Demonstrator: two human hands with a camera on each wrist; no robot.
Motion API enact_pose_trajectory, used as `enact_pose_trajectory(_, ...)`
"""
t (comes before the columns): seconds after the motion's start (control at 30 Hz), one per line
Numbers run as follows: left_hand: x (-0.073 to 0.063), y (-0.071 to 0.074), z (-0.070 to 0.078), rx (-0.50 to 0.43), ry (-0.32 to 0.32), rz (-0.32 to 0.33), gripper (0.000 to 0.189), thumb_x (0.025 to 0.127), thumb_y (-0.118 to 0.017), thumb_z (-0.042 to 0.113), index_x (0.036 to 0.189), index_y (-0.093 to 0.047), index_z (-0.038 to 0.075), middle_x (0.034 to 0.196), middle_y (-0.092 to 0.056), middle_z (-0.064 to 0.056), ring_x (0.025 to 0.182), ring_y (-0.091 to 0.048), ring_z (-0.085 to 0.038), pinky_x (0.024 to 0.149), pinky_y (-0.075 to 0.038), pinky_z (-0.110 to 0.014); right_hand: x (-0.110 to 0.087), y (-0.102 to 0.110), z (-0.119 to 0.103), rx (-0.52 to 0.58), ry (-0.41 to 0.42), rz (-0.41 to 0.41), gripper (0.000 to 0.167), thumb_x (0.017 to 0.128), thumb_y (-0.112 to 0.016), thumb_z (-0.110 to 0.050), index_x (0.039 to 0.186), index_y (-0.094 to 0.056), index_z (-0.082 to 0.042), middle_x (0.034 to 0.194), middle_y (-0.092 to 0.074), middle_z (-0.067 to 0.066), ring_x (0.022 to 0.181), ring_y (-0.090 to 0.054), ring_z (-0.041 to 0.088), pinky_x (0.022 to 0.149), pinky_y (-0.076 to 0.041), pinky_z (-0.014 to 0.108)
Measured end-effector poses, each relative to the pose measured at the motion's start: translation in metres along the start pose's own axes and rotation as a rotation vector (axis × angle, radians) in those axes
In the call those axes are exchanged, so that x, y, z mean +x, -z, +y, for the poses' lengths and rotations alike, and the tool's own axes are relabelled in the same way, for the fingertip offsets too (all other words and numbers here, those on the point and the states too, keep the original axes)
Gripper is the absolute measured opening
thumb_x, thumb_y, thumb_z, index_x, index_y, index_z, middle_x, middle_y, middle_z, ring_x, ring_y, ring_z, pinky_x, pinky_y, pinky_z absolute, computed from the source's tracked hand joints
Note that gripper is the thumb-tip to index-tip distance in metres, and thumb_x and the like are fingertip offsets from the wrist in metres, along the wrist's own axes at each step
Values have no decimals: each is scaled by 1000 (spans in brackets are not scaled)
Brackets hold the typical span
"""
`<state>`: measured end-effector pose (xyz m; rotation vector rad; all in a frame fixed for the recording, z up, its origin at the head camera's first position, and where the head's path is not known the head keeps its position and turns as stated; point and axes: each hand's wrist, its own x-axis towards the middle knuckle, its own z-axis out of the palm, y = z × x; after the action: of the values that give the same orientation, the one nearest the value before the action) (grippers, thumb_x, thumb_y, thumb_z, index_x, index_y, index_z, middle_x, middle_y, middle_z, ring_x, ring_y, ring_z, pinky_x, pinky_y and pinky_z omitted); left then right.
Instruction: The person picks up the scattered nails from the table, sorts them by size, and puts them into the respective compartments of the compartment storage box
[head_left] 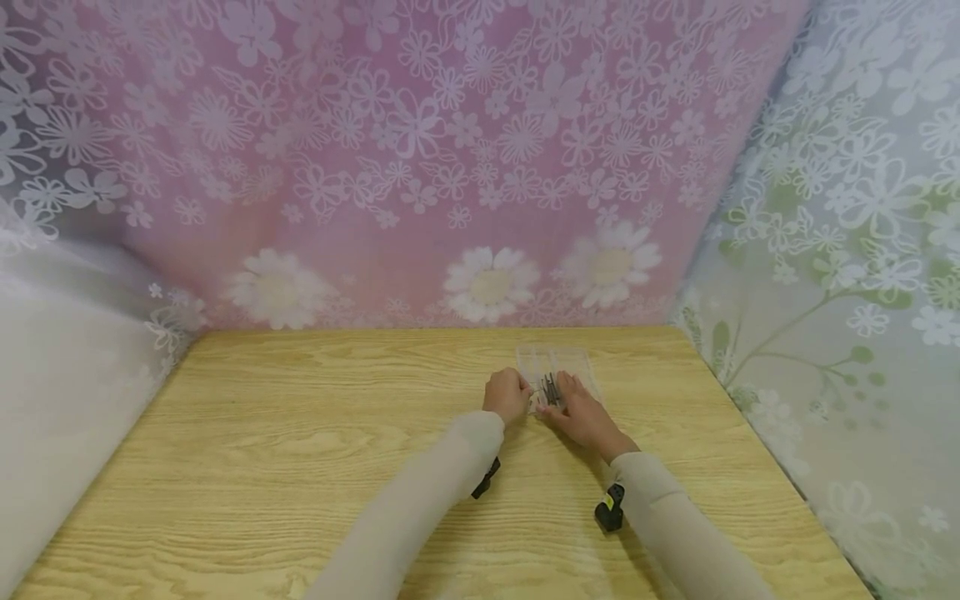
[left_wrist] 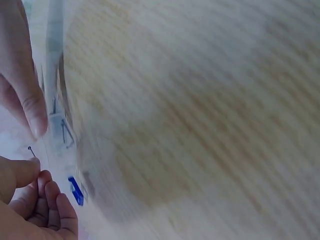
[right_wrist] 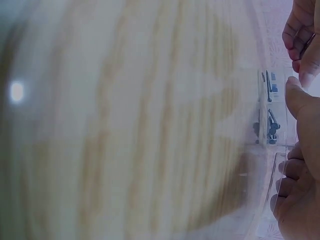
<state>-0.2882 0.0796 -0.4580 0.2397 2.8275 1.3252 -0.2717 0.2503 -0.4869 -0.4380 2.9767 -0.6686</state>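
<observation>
A clear plastic compartment box [head_left: 532,358] lies toward the back of the table. Dark thin metal pieces [head_left: 551,389] sit bunched in one of its sections, between the two hands. At the box's left side, my left hand [head_left: 507,395] pinches a small pin with a round head [left_wrist: 30,149] between thumb and finger, its other fingers loosely curled. My right hand [head_left: 583,415] rests over the box's right side, thumb and fingers spread apart around the dark pieces. A blue piece [left_wrist: 76,191] shows in the box in the left wrist view.
The wood-grain table [head_left: 300,433] spreads out in front and to the sides. A pink flowered curtain [head_left: 450,167] hangs behind its back edge, with pale fabric [head_left: 862,333] along the right. Both sleeved wrists carry black cameras [head_left: 610,510].
</observation>
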Motion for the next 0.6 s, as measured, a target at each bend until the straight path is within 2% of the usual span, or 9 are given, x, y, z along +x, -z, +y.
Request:
enact_pose_trajectory(0.2, -2, -8, -2, 92, -37, 32, 12, 88, -68, 6, 76, -70, 4, 80, -70, -7, 73, -67, -20, 65, -54, -29, 0, 0, -1, -1, 4, 7, 88, 96, -52, -50, 150, -12, 7, 156, -14, 27, 144, -10, 43, 111, -21, 58)
enact_pose_trajectory(0.4, -3, -12, -3, 96, -39, 45, 14, 89, -67, 5, 76, -73, 4, 80, -71, -8, 72, -68, -21, 62, -55, -29, 1, 0, -2, -10, 1, 10, 87, 96, -53, -47, 150, -13, 7, 155, -15, 27, 144, -11, 43, 112, -21, 57)
enact_pose_trajectory(0.6, -3, -12, -2, 105, -25, 44, 13, 88, -68, 6, 77, -75, 5, 82, -72, -7, 75, -69, -21, 65, -56, -29, 1, 0, -1, -16, 0, 14, 86, 96, -53, -47, 150, -13, 8, 155, -16, 27, 143, -12, 43, 112, -21, 57)
